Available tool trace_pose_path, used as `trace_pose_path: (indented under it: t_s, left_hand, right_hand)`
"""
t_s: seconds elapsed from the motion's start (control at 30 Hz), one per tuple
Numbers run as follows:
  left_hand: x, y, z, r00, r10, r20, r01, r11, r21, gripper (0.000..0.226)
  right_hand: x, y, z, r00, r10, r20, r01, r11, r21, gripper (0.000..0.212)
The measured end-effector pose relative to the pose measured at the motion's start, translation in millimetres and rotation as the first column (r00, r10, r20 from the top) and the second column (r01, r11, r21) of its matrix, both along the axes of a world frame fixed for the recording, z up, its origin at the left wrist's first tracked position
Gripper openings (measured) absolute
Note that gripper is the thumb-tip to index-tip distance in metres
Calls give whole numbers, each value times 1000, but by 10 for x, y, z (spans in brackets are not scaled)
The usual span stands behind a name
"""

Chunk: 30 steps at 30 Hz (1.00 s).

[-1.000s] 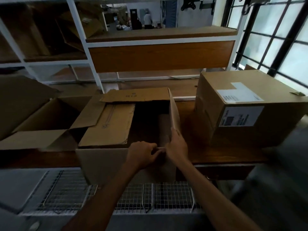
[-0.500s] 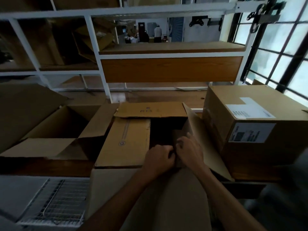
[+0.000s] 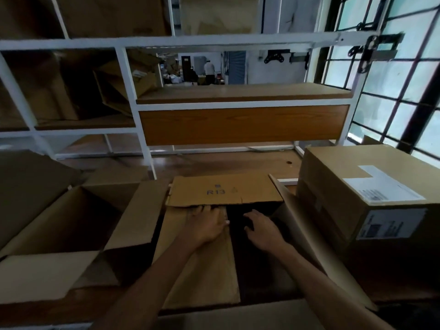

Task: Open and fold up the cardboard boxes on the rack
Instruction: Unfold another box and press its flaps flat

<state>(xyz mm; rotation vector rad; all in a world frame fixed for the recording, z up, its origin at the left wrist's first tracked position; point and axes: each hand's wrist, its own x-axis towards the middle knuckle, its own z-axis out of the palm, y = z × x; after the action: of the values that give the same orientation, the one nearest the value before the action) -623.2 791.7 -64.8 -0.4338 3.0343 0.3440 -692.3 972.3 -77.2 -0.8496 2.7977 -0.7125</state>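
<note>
**A:** Where is the box you are working on sitting?

**B:** The middle cardboard box [image 3: 247, 270] is sitting on the wooden shelf [image 3: 226, 163] of the rack, right in front of you. It is standing between an open box [image 3: 71, 222] on your left and a closed box with white labels [image 3: 369, 201] on your right.

**A:** How are its flaps lying?

**B:** The left flap [image 3: 202, 282] is lying flat over the opening. The far flap [image 3: 223, 191], marked R13, is lying level too. The right flap [image 3: 309, 246] is leaning out towards the labelled box.

**A:** What is your left grip [image 3: 207, 225] doing?

**B:** It is pressing flat on the left flap with straight fingers, and the fingertips are touching the edge of the far flap. It is clasping nothing.

**A:** And your right grip [image 3: 262, 229]?

**B:** It is hovering over the dark opening with its fingers spread and loosely bent. It is holding nothing that shows.
</note>
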Motion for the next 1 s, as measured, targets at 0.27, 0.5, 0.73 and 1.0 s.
trace_pose_path:
  t_s: [0.27,0.5,0.73,1.0]
  left_hand:
    - [-256,-352,348,959,-83,-271,56,993,-107,47]
    - [-1049,-983,375,942,-187,-280,111,957,-267,46]
    - [-1518,-1296,108,980,-27,-199,20,999,-36,64]
    - [-1698,-1175,-521,957,142,-252,-192,964,-187,85]
  right_hand:
    - [-435,-414,358,986,-30,-167,19,998,-66,81]
    - [-1412,-620,667,970,-37,-241,41,999,12,91]
    - [-2303,-682,389,964,59,-259,9,967,255,78]
    - [-2280,-759,-221,917,-73,-393,146,976,159,79]
